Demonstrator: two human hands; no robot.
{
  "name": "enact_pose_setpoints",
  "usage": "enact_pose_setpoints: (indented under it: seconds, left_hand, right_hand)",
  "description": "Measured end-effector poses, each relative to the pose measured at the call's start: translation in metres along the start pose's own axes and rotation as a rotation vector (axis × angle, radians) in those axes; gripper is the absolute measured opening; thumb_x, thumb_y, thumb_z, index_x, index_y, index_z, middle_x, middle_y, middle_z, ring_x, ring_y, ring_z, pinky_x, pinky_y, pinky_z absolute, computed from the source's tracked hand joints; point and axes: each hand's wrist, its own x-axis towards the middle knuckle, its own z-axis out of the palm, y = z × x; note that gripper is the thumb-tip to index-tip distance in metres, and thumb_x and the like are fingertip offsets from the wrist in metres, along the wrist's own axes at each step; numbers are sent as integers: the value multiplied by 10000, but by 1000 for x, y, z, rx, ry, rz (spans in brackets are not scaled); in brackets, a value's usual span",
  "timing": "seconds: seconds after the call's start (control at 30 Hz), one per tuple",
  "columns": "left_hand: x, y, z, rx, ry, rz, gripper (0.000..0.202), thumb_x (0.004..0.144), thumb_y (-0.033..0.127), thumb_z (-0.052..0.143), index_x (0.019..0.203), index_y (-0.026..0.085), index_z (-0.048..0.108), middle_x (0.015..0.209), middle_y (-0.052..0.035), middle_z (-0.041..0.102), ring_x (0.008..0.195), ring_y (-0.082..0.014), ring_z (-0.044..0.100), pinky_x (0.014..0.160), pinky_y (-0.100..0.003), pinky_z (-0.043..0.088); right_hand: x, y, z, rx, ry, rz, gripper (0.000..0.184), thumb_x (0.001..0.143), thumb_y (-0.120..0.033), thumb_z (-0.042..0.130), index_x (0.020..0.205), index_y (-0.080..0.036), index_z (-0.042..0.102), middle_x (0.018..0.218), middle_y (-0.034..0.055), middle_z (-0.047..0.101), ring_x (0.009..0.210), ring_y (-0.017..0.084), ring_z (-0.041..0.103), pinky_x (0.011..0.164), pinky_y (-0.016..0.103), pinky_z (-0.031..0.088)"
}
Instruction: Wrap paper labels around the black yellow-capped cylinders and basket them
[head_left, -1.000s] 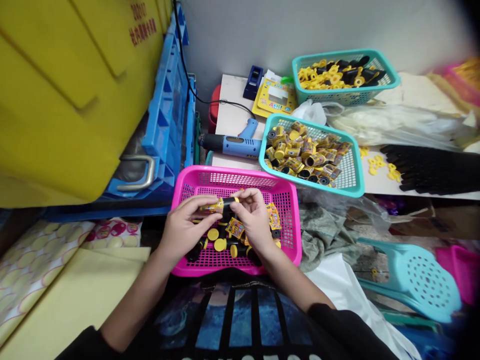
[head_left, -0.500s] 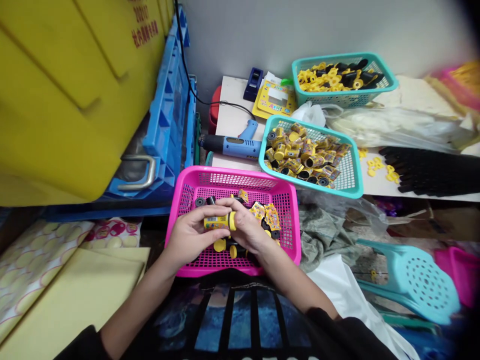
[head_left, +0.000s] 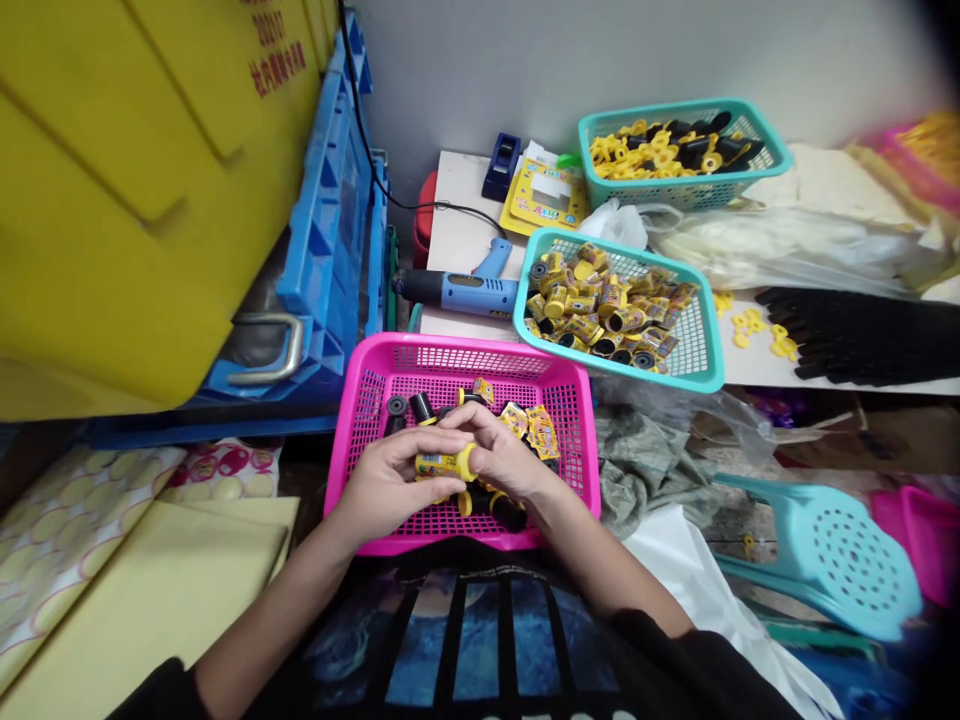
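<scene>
A small yellow bottle (head_left: pixel 433 464) with a printed label lies sideways between my two hands, over the pink basket (head_left: pixel 350 425). Its body is gripped by my left hand (head_left: pixel 386 478), thumb below and fingers above. My right hand (head_left: pixel 502 455) has its thumb and fingers closed on the yellow cap (head_left: pixel 466 463) at the right end. Under and around the hands, the basket holds black cylinders (head_left: pixel 422 407) with yellow caps and several loose yellow printed labels (head_left: pixel 541 432). My fingers hide part of the bottle.
A teal basket (head_left: pixel 712 345) of labelled bottles overlaps the table edge, beside a blue heat gun (head_left: pixel 476 292) with a cord. Farther back stands another teal basket (head_left: pixel 776 165) with yellow and black parts. Blue crates (head_left: pixel 322 220) rise at left; a light blue stool (head_left: pixel 847 555) is at right.
The bottle and both hands have shifted slightly right and down. The cap now sits flush against the bottle body; a dark band showed between them before.
</scene>
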Motion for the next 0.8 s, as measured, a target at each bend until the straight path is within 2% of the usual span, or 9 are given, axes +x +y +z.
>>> enact_pose_setpoints:
  seconds: [0.17,0.3,0.37,0.47,0.57,0.6,0.67,0.73,0.8]
  left_hand:
    - [4,-8,5,-23,90,52,322,663,155,778,958,237,677,966,-28,734,910,-194,704,797,-324,593]
    - [9,-14,-1,229,171,239,313,704,188,759,993,253,658,1148,-51,617,1133,-240,602,929,-400,547]
    - [10,-15,-4,338,146,247,477,708,214,765,1152,297,614,1290,-61,513,1161,-250,579,916,-406,559]
    - [11,-14,-8,381,98,202,640,740,270,749,1320,343,489,1414,-70,395,1090,-221,619,868,-386,589]
    - [12,-15,-9,410,93,192,450,835,281,641,1273,294,541,1366,-75,463,1029,-190,644,861,-365,590]
    - [12,-16,-10,418,89,184,405,852,278,616,1253,276,560,1344,-79,490,1012,-185,649,851,-357,592]
    - [13,-18,-14,425,82,160,360,861,280,599,1219,247,588,1310,-86,532,983,-178,658,830,-340,595]
    - [14,-21,-19,420,99,130,328,860,288,599,1182,225,614,1280,-91,563,962,-175,662,814,-325,595]
    - [15,-22,-25,408,129,101,302,860,297,597,1146,210,637,1249,-92,589,942,-169,664,807,-313,590]
  right_hand:
    - [0,-1,6,-184,136,-105,461,820,-573,602,1139,-243,555,1072,51,591,995,188,588,860,333,480]
    - [-3,-7,15,-507,245,-234,435,788,-506,675,1133,-266,565,1030,47,590,933,196,585,792,342,503]
    - [-5,-26,9,-757,296,-320,331,798,-422,691,1080,-273,604,987,41,609,894,193,588,775,350,502]
    - [-5,-75,-19,-1055,565,-498,303,828,-381,651,1106,-271,601,1021,54,620,883,197,591,784,373,500]
    - [-2,-118,-52,-1334,926,-522,538,769,-400,695,1249,-233,518,1174,107,578,997,249,573,870,451,476]
    - [-1,-123,-59,-1432,988,-502,556,759,-405,700,1247,-209,520,1185,124,577,1043,272,557,906,480,453]
    - [2,-117,-63,-1535,906,-365,394,811,-394,643,1139,-183,590,1087,121,633,990,264,584,885,464,462]
    - [3,-93,-55,-1557,619,-122,217,880,-362,558,963,-187,657,926,88,686,848,223,622,796,393,489]
    - [4,-66,-45,-1606,361,123,205,892,-338,551,840,-190,683,839,76,704,796,218,632,747,358,485]
